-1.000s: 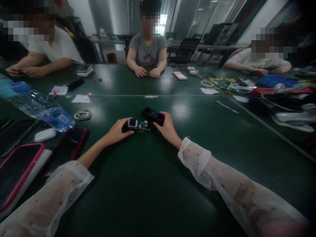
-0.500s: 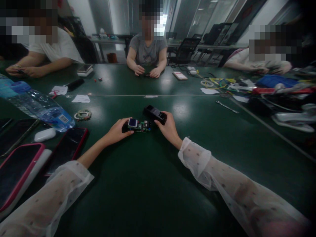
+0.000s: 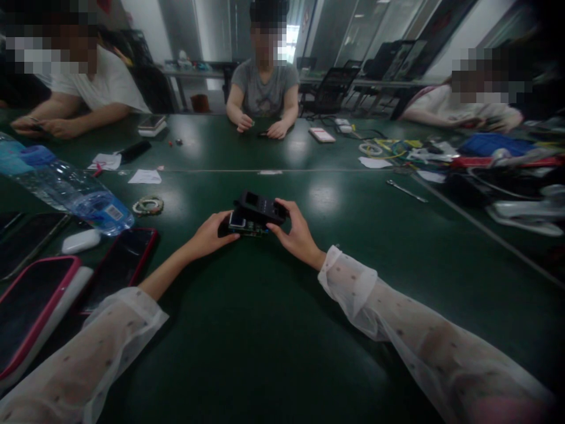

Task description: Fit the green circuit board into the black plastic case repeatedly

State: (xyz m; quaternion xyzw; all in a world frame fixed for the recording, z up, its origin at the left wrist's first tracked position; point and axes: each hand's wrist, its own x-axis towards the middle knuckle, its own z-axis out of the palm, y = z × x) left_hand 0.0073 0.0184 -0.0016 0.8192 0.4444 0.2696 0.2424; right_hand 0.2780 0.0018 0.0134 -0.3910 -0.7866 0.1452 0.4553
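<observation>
Over the near part of a green table (image 3: 265, 330), a left hand (image 3: 212, 232) grips the left end of a circuit board (image 3: 253, 229), probably light, stiff and fragile, best taken by its edges, while a right hand (image 3: 298, 229) pinches the right end of a black cover (image 3: 260, 206), likely light, rigid and a little slippery, best held by its sides, tilted over the board, contact unclear. Room to move seems widest rightward, short of a wrench (image 3: 406, 191), with a bottle (image 3: 79, 188) bounding the left and a seated person (image 3: 265, 88) at the far edge.
</observation>
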